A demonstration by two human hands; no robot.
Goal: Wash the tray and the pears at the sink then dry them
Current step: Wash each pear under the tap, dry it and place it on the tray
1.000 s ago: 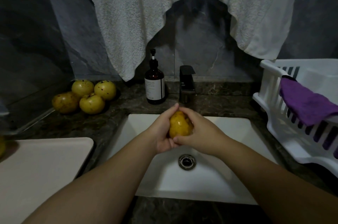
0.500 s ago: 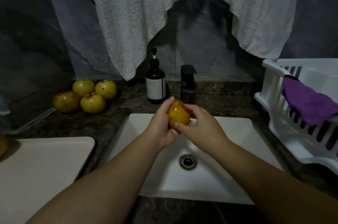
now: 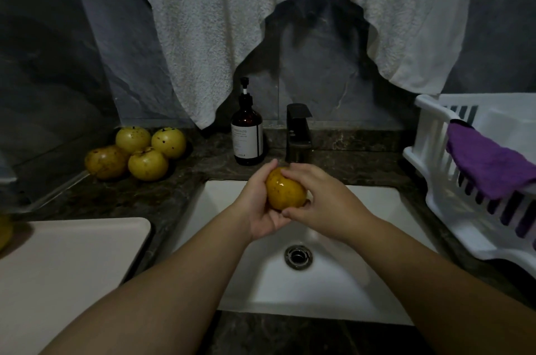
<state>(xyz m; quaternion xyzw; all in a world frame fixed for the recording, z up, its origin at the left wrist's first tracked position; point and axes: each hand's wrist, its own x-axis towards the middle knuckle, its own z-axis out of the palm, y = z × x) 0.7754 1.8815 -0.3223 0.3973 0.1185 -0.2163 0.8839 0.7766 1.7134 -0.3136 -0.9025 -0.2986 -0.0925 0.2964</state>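
wet pear (image 3: 285, 193), both hands, white sink (image 3: 362, 253)

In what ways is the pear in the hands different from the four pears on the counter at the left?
The held pear is gripped between the left hand and right hand above the sink; the four pears rest in a cluster on the counter. The held pear looks glossy and wet; the four look matte. It is deeper orange-yellow; three of the four are paler. All are round, yellowish, with dark specks.

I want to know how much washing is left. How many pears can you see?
6: one pear held in both hands over the sink, four grouped on the counter's back left, one partly cut off at the left edge. More may lie out of view.
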